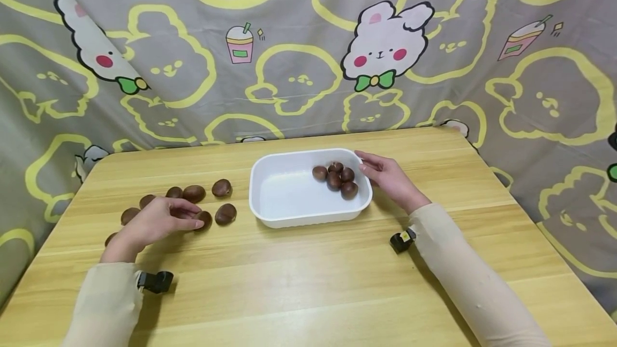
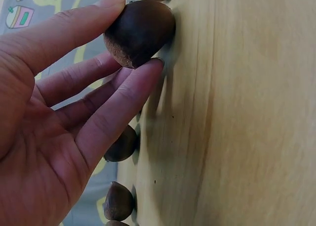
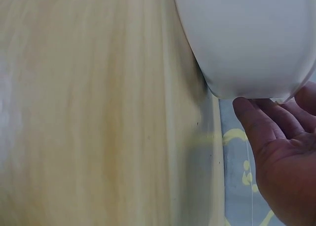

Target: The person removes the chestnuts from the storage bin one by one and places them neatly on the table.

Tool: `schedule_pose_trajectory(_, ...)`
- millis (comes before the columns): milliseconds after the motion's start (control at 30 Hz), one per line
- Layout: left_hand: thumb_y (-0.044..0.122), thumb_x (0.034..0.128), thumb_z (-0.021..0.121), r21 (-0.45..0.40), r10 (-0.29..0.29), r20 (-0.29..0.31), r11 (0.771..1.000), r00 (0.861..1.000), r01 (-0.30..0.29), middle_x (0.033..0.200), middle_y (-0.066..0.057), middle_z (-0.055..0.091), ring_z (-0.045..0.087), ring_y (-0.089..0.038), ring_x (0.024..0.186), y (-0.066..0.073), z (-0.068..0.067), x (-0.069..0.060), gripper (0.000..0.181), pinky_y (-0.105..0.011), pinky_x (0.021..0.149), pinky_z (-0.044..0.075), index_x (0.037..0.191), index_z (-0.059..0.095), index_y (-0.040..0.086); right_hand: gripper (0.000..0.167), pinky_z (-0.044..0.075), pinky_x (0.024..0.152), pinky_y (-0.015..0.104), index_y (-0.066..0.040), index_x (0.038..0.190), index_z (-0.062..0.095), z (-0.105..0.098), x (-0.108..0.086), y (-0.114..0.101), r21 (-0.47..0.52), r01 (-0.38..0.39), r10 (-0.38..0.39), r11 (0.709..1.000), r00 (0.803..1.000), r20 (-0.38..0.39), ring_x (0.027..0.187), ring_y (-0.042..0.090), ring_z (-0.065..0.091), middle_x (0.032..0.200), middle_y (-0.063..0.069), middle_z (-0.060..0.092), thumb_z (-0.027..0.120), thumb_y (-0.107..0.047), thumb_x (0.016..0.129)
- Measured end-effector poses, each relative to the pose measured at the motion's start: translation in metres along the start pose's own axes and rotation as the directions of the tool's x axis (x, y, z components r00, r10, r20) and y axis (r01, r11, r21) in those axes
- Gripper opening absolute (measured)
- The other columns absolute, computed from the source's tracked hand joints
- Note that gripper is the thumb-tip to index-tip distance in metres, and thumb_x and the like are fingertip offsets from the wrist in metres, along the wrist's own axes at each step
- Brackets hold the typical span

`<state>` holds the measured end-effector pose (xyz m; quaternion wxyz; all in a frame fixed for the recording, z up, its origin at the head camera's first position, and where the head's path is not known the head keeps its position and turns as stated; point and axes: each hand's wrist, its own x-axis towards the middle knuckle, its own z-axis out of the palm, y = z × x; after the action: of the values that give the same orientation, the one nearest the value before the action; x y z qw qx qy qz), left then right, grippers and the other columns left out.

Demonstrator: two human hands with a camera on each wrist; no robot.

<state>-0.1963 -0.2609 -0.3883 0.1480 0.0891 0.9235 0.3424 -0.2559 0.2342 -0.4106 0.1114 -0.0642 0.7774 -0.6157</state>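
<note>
My left hand is among the brown chestnuts left of the white tray. In the left wrist view the thumb and a fingertip of that hand pinch a chestnut low over the table. My right hand holds the tray's right end, thumb at the rim. In the right wrist view the fingertips of this hand touch the outer wall of the tray. Several chestnuts lie together in the tray's right part.
More chestnuts lie on the wooden table around my left hand, one behind and one to the right of the pinched one. A patterned curtain hangs behind the table. Each wrist bears a small black camera.
</note>
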Motion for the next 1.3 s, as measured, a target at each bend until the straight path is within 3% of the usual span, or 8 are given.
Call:
schedule_pose_trajectory(600, 0.036, 0.0896, 0.073, 0.008, 0.009, 0.007, 1.000, 1.000, -0.009, 0.104, -0.006, 0.067, 0.059, -0.021, 0.094, -0.001, 0.000, -0.004, 0.046, -0.031, 0.075, 0.049, 0.118, 0.068, 0.001, 0.048, 0.048, 0.094, 0.034, -0.008, 0.150, 0.041, 0.002, -0.001, -0.003, 0.009, -0.003, 0.003, 1.000, 1.000, 0.001, 0.129, 0.031, 0.048, 0.147, 0.017, 0.044, 0.052, -0.018, 0.104)
schedule_pose_trajectory(767, 0.039, 0.0919, 0.070, 0.046, 0.024, -0.042, 0.999, 0.999, -0.022, 0.108, -0.007, 0.066, 0.059, -0.027, 0.101, 0.005, -0.002, -0.004, 0.049, -0.038, 0.080, 0.048, 0.122, 0.066, 0.001, 0.048, 0.048, 0.094, 0.035, -0.008, 0.150, 0.040, 0.002, -0.002, -0.004, -0.001, -0.001, 0.001, 1.000, 1.000, -0.001, 0.128, 0.032, 0.049, 0.146, 0.018, 0.046, 0.052, -0.018, 0.104)
schedule_pose_trajectory(900, 0.041, 0.0954, 0.064, 0.026, 0.025, -0.129, 0.999, 0.991, -0.022, 0.113, -0.011, 0.066, 0.059, -0.030, 0.106, 0.027, -0.004, -0.005, 0.048, -0.043, 0.084, 0.047, 0.124, 0.064, 0.002, 0.049, 0.048, 0.095, 0.037, -0.008, 0.150, 0.040, 0.002, -0.003, -0.004, -0.009, 0.001, -0.002, 1.000, 1.000, -0.002, 0.127, 0.032, 0.050, 0.144, 0.019, 0.047, 0.052, -0.019, 0.104)
schedule_pose_trajectory(967, 0.043, 0.0958, 0.063, -0.014, 0.016, -0.175, 1.000, 0.985, -0.018, 0.116, -0.012, 0.065, 0.059, -0.030, 0.107, 0.044, -0.004, -0.004, 0.048, -0.045, 0.086, 0.046, 0.125, 0.064, 0.005, 0.049, 0.047, 0.095, 0.038, -0.008, 0.150, 0.040, 0.002, -0.003, -0.004, -0.008, 0.004, -0.004, 1.000, 1.000, 0.000, 0.127, 0.031, 0.050, 0.144, 0.019, 0.047, 0.052, -0.019, 0.104)
schedule_pose_trajectory(1100, 0.040, 0.0951, 0.065, -0.093, 0.039, -0.260, 0.994, 0.965, -0.065, 0.116, -0.012, 0.066, 0.058, -0.029, 0.110, 0.083, 0.003, 0.003, 0.044, -0.047, 0.091, 0.044, 0.123, 0.065, 0.007, 0.048, 0.048, 0.095, 0.036, -0.008, 0.150, 0.040, 0.002, -0.002, -0.002, -0.002, 0.005, -0.005, 1.000, 1.000, -0.005, 0.127, 0.031, 0.050, 0.144, 0.019, 0.048, 0.052, -0.018, 0.104)
schedule_pose_trajectory(1200, 0.032, 0.0947, 0.068, -0.141, 0.082, -0.284, 0.982, 0.955, -0.127, 0.114, -0.010, 0.067, 0.059, -0.028, 0.110, 0.109, 0.014, 0.016, 0.038, -0.046, 0.093, 0.044, 0.121, 0.066, 0.005, 0.049, 0.049, 0.092, 0.034, -0.008, 0.150, 0.040, 0.001, -0.002, -0.001, -0.003, 0.011, -0.011, 1.000, 1.000, -0.010, 0.125, 0.033, 0.052, 0.143, 0.020, 0.048, 0.052, -0.017, 0.104)
schedule_pose_trajectory(1300, 0.024, 0.0939, 0.069, -0.194, 0.135, -0.264, 0.962, 0.955, -0.189, 0.111, -0.009, 0.068, 0.060, -0.026, 0.107, 0.133, 0.030, 0.033, 0.033, -0.043, 0.090, 0.047, 0.120, 0.067, 0.004, 0.049, 0.051, 0.090, 0.035, -0.008, 0.150, 0.041, 0.001, -0.001, 0.000, -0.001, 0.017, -0.017, 1.000, 1.000, -0.014, 0.124, 0.034, 0.053, 0.142, 0.021, 0.048, 0.053, -0.017, 0.103)
